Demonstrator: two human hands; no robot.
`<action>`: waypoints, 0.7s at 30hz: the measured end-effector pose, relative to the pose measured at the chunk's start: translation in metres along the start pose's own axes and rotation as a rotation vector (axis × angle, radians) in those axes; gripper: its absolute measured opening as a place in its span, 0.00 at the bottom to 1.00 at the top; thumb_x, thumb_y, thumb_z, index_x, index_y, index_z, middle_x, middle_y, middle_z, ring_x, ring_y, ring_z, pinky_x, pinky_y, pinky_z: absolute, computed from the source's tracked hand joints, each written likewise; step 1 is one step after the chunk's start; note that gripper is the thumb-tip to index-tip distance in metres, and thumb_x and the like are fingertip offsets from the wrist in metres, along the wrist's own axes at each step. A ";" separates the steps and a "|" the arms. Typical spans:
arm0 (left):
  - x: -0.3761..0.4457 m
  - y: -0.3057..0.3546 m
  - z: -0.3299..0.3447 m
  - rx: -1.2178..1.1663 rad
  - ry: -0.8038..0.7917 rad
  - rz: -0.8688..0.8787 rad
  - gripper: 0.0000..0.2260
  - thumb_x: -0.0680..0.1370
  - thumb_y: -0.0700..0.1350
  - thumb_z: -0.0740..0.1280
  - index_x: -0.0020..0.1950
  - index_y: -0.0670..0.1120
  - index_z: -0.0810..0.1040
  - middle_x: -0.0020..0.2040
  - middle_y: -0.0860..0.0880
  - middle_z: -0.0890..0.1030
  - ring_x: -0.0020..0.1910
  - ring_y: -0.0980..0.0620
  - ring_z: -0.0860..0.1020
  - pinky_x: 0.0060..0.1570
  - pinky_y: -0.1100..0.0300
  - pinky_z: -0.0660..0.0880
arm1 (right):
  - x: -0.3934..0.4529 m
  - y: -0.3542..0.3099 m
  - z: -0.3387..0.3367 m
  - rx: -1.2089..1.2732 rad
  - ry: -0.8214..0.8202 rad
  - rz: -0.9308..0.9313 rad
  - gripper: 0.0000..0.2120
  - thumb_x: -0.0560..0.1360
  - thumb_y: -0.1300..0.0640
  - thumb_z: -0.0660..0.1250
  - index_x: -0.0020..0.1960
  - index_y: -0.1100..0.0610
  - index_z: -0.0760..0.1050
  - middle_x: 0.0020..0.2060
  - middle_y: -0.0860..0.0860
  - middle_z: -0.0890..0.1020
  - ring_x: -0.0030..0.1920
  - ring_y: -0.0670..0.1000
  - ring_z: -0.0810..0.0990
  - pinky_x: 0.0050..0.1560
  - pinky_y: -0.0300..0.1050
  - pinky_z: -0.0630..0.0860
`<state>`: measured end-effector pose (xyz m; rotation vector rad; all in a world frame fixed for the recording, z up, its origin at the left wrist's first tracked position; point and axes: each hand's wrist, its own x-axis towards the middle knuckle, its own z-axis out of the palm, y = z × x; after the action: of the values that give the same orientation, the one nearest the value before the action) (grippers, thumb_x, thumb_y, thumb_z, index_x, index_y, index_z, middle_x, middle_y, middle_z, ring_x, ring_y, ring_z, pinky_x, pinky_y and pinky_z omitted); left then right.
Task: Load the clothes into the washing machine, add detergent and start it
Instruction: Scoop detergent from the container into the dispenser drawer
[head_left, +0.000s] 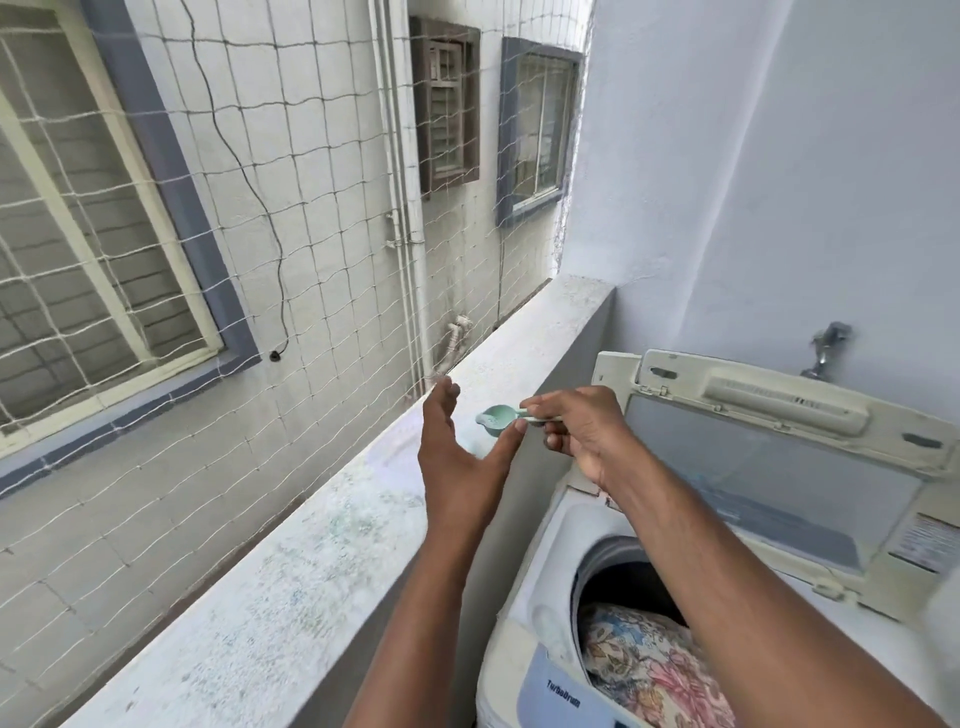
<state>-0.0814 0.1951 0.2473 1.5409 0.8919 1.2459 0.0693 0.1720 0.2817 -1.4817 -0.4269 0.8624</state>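
A white top-loading washing machine (524, 613) stands at the lower right with its lid (769, 447) raised. Floral clothes (649, 670) fill its drum. My right hand (582, 431) pinches the handle of a small pale green detergent scoop (496, 418), held level above the parapet ledge. My left hand (457, 457) is open beside the scoop, fingers spread, its thumb tip touching the scoop's handle near my right fingers. It holds nothing. What is inside the scoop cannot be made out.
A white speckled parapet ledge (291, 566) runs from the lower left to the back wall. Beyond it hangs a rope safety net (218, 218) before a neighbouring wall with windows. A tap (826, 348) sticks out of the blue-white wall behind the machine.
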 end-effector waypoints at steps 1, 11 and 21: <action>0.000 0.000 0.008 -0.030 -0.006 -0.015 0.38 0.73 0.48 0.81 0.80 0.51 0.65 0.74 0.56 0.74 0.74 0.63 0.70 0.75 0.63 0.65 | -0.001 -0.002 -0.007 0.009 0.019 -0.004 0.05 0.71 0.73 0.71 0.43 0.67 0.85 0.33 0.59 0.81 0.25 0.48 0.68 0.24 0.37 0.70; -0.009 -0.010 0.087 -0.310 -0.128 -0.180 0.35 0.76 0.45 0.79 0.79 0.51 0.65 0.74 0.49 0.73 0.74 0.56 0.72 0.75 0.58 0.68 | -0.004 -0.008 -0.083 0.098 0.194 -0.020 0.06 0.71 0.73 0.69 0.42 0.66 0.84 0.28 0.56 0.78 0.23 0.47 0.68 0.24 0.36 0.68; -0.036 -0.052 0.175 -0.523 -0.204 -0.482 0.33 0.72 0.48 0.82 0.73 0.48 0.71 0.67 0.46 0.80 0.62 0.55 0.81 0.58 0.64 0.76 | 0.000 0.029 -0.175 0.176 0.440 -0.014 0.06 0.73 0.71 0.71 0.41 0.65 0.85 0.35 0.59 0.83 0.26 0.48 0.73 0.26 0.39 0.74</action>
<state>0.0825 0.1392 0.1780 0.9419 0.6782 0.8610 0.1896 0.0486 0.2383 -1.4509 -0.0329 0.5248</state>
